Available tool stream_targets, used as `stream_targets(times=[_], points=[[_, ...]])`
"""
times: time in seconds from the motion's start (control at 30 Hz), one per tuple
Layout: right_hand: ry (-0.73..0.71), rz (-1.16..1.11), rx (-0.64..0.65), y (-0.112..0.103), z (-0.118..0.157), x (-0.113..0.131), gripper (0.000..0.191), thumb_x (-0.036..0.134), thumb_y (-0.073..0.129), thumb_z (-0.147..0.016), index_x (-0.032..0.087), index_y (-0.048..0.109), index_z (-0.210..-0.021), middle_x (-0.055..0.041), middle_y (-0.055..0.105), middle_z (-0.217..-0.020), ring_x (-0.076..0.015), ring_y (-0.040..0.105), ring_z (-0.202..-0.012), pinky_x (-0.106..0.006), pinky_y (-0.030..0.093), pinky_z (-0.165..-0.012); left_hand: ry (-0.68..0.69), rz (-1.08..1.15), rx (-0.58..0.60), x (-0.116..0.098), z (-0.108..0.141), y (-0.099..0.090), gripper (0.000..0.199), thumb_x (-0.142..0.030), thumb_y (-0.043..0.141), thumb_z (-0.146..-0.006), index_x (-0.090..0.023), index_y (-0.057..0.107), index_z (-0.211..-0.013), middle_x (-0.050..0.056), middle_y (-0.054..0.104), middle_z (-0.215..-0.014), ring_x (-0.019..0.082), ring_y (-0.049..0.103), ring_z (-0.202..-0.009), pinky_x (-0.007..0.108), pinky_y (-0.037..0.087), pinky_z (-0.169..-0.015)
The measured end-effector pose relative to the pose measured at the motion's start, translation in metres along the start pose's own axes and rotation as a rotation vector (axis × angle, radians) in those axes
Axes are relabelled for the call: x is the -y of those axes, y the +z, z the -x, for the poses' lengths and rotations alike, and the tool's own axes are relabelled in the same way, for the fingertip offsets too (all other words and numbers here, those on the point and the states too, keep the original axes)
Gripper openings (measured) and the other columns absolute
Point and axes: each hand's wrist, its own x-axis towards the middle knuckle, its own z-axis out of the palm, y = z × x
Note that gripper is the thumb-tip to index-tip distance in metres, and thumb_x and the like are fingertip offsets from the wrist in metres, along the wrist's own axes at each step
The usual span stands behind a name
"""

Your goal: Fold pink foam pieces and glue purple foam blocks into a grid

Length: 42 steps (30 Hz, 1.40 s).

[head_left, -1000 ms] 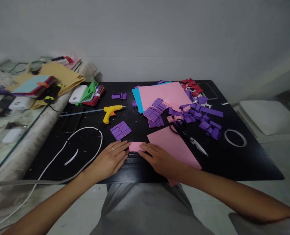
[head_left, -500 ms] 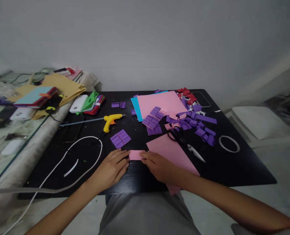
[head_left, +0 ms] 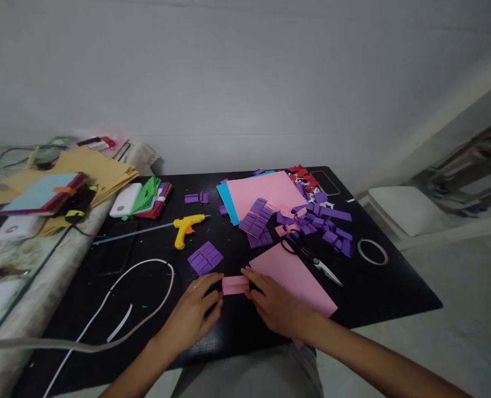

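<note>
A small pink paper strip (head_left: 235, 284) with a crease along its length is held between my two hands over the black table. My left hand (head_left: 195, 309) grips its left end with thumb and fingers. At the right end, my right hand (head_left: 272, 301) pinches the strip. Just behind my left hand lies a purple folded-paper square (head_left: 205, 258). A larger pink sheet (head_left: 297, 276) lies partly beneath my right hand and forearm. Black-handled scissors (head_left: 326, 271) rest across that sheet's right side.
A yellow glue gun (head_left: 184, 229) lies left of centre, with a white cable (head_left: 172, 282) looping nearer. Pink and blue sheets, purple pieces (head_left: 336, 214) and red scraps (head_left: 305, 178) fill the back right. A white ring (head_left: 373, 252) lies at the right.
The pink strip, flat before, now shows a lengthwise crease and a raised edge. My fingers have shifted around its ends. The camera view has tilted, moving the table lower in the picture.
</note>
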Motion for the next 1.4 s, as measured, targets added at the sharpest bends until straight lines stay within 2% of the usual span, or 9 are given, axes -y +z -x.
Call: stream_targets(times=[0.13, 0.3, 0.53, 0.73, 1.03, 1.17, 1.23, 1.33, 1.4], points=[[0.096, -0.063, -0.029, 0.001, 0.006, 0.000, 0.027, 0.006, 0.057, -0.095, 0.011, 0.074, -0.115, -0.0250, 0.045, -0.163, -0.0364, 0.043, -0.153, -0.056, 0.047, -0.120, -0.005, 0.024, -0.038, 0.003, 0.006, 0.009, 0.016, -0.017, 0.055, -0.101, -0.020, 0.070, -0.098, 0.010, 0.065, -0.146, 0.028, 0.059, -0.138, 0.048, 0.056, -0.111], [0.109, -0.093, -0.024, 0.004, 0.015, -0.002, 0.043, 0.004, 0.057, -0.093, 0.016, 0.070, -0.132, -0.0236, 0.045, -0.163, -0.0373, 0.043, -0.153, -0.059, 0.048, -0.118, 0.004, -0.017, -0.029, 0.004, 0.006, 0.014, 0.016, -0.017, 0.054, -0.101, -0.020, 0.069, -0.098, 0.011, 0.068, -0.142, 0.029, 0.063, -0.134, 0.048, 0.058, -0.108], [0.037, -0.084, -0.053, 0.005, 0.015, -0.008, 0.038, 0.012, 0.057, -0.098, 0.016, 0.070, -0.133, -0.0256, 0.052, -0.156, -0.0372, 0.049, -0.148, -0.057, 0.051, -0.115, -0.004, -0.081, -0.069, 0.000, 0.002, 0.013, 0.017, -0.020, 0.055, -0.103, -0.021, 0.070, -0.096, 0.010, 0.072, -0.132, 0.026, 0.068, -0.125, 0.044, 0.059, -0.103], [-0.062, -0.101, -0.086, 0.010, 0.015, -0.020, 0.036, 0.018, 0.055, -0.101, 0.013, 0.067, -0.135, -0.0231, 0.054, -0.156, -0.0322, 0.045, -0.152, -0.053, 0.048, -0.120, -0.040, -0.120, -0.075, -0.007, 0.000, 0.012, 0.017, -0.020, 0.057, -0.103, -0.021, 0.073, -0.096, 0.009, 0.074, -0.129, 0.024, 0.069, -0.122, 0.042, 0.057, -0.105], [-0.112, -0.086, -0.098, 0.011, 0.013, -0.024, 0.032, 0.020, 0.054, -0.104, 0.011, 0.068, -0.131, -0.0244, 0.052, -0.158, -0.0335, 0.046, -0.152, -0.054, 0.047, -0.121, -0.088, -0.067, -0.092, -0.011, -0.003, 0.011, 0.013, -0.018, 0.061, -0.100, -0.021, 0.073, -0.099, 0.009, 0.074, -0.128, 0.025, 0.069, -0.121, 0.043, 0.056, -0.105], [-0.014, -0.191, -0.167, 0.012, 0.003, -0.019, 0.022, 0.026, 0.065, -0.098, 0.014, 0.070, -0.116, -0.0227, 0.061, -0.148, -0.0351, 0.055, -0.142, -0.057, 0.050, -0.116, -0.168, 0.050, -0.155, -0.012, -0.009, 0.014, 0.007, -0.023, 0.063, -0.101, -0.021, 0.069, -0.103, 0.009, 0.075, -0.122, 0.023, 0.071, -0.116, 0.041, 0.057, -0.102], [0.042, -0.209, -0.242, 0.014, -0.006, -0.015, 0.022, 0.025, 0.067, -0.097, 0.015, 0.067, -0.116, -0.0222, 0.067, -0.138, -0.0348, 0.061, -0.134, -0.057, 0.053, -0.112, -0.195, 0.116, -0.175, -0.013, -0.013, 0.016, 0.010, -0.024, 0.064, -0.101, -0.021, 0.067, -0.110, 0.010, 0.075, -0.120, 0.022, 0.071, -0.114, 0.041, 0.058, -0.101], [0.107, -0.200, -0.357, 0.017, -0.019, -0.010, 0.022, 0.018, 0.059, -0.099, 0.017, 0.063, -0.121, -0.0187, 0.072, -0.122, -0.0318, 0.068, -0.119, -0.053, 0.058, -0.104, -0.192, 0.177, -0.209, -0.012, -0.017, 0.020, 0.017, -0.025, 0.064, -0.100, -0.020, 0.064, -0.116, 0.011, 0.074, -0.120, 0.023, 0.071, -0.114, 0.043, 0.058, -0.101], [0.157, -0.206, -0.392, 0.017, -0.025, -0.007, 0.018, 0.015, 0.053, -0.100, 0.019, 0.064, -0.114, -0.0148, 0.074, -0.110, -0.0290, 0.071, -0.107, -0.048, 0.060, -0.096, -0.223, 0.215, -0.231, -0.010, -0.017, 0.023, 0.021, -0.024, 0.065, -0.098, -0.020, 0.062, -0.118, 0.010, 0.073, -0.118, 0.024, 0.071, -0.112, 0.044, 0.058, -0.101]])
